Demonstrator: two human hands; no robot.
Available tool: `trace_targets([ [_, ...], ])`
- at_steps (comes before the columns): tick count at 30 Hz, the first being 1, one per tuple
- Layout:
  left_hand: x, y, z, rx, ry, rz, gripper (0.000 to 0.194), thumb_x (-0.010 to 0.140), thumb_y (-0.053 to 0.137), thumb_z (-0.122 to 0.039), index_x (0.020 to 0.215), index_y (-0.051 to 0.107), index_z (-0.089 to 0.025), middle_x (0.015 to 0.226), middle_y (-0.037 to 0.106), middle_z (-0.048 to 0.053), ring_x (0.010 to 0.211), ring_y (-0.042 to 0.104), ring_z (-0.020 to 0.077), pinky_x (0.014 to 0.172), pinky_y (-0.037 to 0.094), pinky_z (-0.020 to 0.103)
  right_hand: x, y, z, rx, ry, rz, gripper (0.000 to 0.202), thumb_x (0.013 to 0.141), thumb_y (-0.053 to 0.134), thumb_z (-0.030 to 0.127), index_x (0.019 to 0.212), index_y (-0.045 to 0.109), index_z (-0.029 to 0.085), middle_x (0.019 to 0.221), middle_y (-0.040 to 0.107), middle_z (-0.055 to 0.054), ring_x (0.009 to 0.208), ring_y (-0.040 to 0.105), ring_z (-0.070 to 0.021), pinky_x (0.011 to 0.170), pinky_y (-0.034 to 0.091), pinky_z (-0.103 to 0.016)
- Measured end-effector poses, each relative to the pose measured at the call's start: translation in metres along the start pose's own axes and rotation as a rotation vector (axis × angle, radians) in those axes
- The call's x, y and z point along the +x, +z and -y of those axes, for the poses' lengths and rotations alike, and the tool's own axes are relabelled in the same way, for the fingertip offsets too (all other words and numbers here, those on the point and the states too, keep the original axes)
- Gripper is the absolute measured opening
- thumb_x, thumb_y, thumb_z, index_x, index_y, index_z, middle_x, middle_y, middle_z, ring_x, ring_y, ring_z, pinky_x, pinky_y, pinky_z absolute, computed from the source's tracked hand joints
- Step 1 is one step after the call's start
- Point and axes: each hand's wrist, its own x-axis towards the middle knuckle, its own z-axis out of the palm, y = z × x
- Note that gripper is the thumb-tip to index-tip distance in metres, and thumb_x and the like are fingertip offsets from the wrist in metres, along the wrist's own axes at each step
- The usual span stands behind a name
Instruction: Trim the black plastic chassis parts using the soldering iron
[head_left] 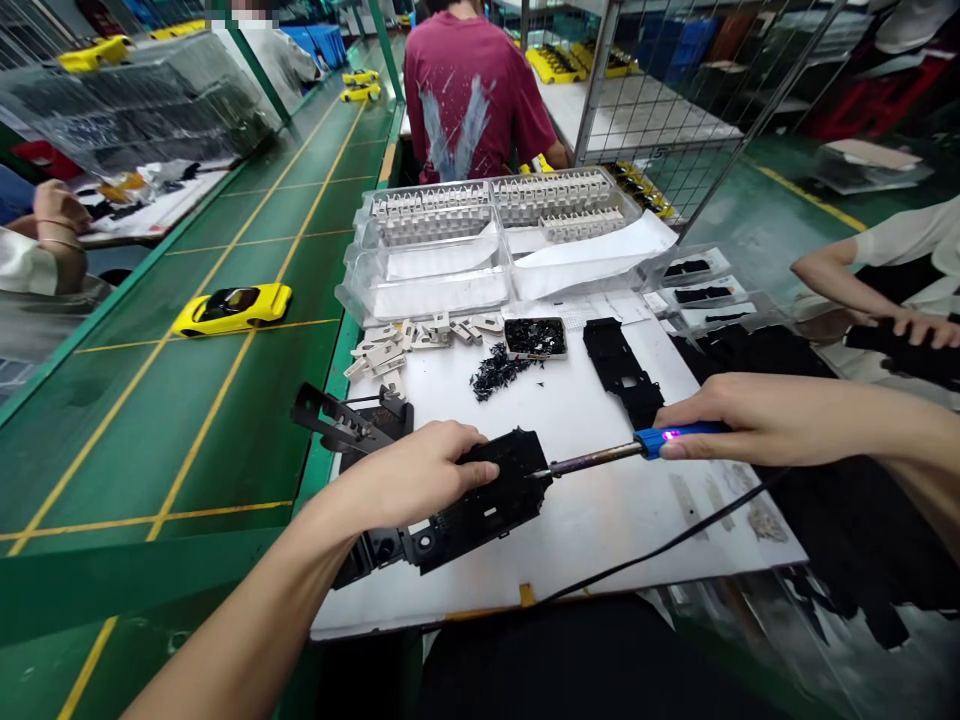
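My left hand (pixel 427 475) is closed on a black plastic chassis (pixel 487 510), its thumb on the upper face. In my right hand (pixel 742 425) is the blue handle of a soldering iron (pixel 600 458) with a lit pink-violet light. The iron's tip meets the right end of the chassis. Beside my left hand stands a black metal fixture (pixel 352 425). A second black plastic part (pixel 621 370) lies farther back on the white board (pixel 592 540). Small black pieces (pixel 496 372) are heaped next to a small filled box (pixel 535 338).
White parts (pixel 382 350) lie left of the box. Behind are clear trays (pixel 427 285) of white pieces. A yellow toy car (pixel 234 308) sits on the green conveyor (pixel 292 350) at left. The iron's black cable (pixel 660 548) crosses the board. Other people sit around.
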Motion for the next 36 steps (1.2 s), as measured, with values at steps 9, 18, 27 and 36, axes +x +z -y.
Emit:
trace_targets([
  [9, -0.003, 0.003, -0.003, 0.143, 0.069, 0.020, 0.028, 0.090, 0.044, -0.043, 0.076, 0.050, -0.020, 0.077, 0.059, 0.001, 0.069, 0.053, 0.0183, 0.059, 0.035, 0.030, -0.001, -0.014, 0.008, -0.049, 0.036, 0.036, 0.043, 0.094, 0.040, 0.056, 0.076, 0.057, 0.020, 0.060, 0.051, 0.001, 0.052, 0.044, -0.0125, 0.051, 0.030, -0.027],
  [18, -0.009, 0.000, -0.002, 0.127, 0.166, 0.041, 0.030, 0.095, 0.034, -0.040, 0.076, 0.047, -0.020, 0.079, 0.055, 0.002, 0.072, 0.049, 0.0177, 0.065, 0.038, 0.030, 0.004, -0.004, -0.001, 0.091, 0.003, 0.085, 0.045, 0.093, 0.041, 0.057, 0.072, 0.053, 0.019, 0.063, 0.047, 0.002, 0.057, 0.042, -0.0125, 0.054, 0.032, -0.026],
  [27, 0.013, -0.003, 0.013, -0.070, 0.037, 0.093, 0.034, 0.087, 0.044, -0.046, 0.067, 0.045, -0.019, 0.065, 0.043, -0.002, 0.060, 0.038, 0.0137, 0.058, 0.032, 0.030, 0.008, 0.001, 0.024, 0.104, -0.008, 0.007, 0.043, 0.094, 0.041, 0.056, 0.076, 0.056, 0.020, 0.061, 0.049, 0.001, 0.055, 0.042, -0.0131, 0.053, 0.029, -0.028],
  [36, 0.006, -0.001, 0.006, -0.078, 0.056, 0.105, 0.034, 0.087, 0.044, -0.044, 0.065, 0.042, -0.019, 0.063, 0.037, -0.003, 0.058, 0.034, 0.0127, 0.054, 0.027, 0.030, 0.023, 0.008, 0.030, 0.072, -0.027, 0.033, 0.045, 0.093, 0.039, 0.059, 0.086, 0.063, 0.021, 0.060, 0.046, 0.003, 0.053, 0.038, -0.0123, 0.050, 0.029, -0.025],
])
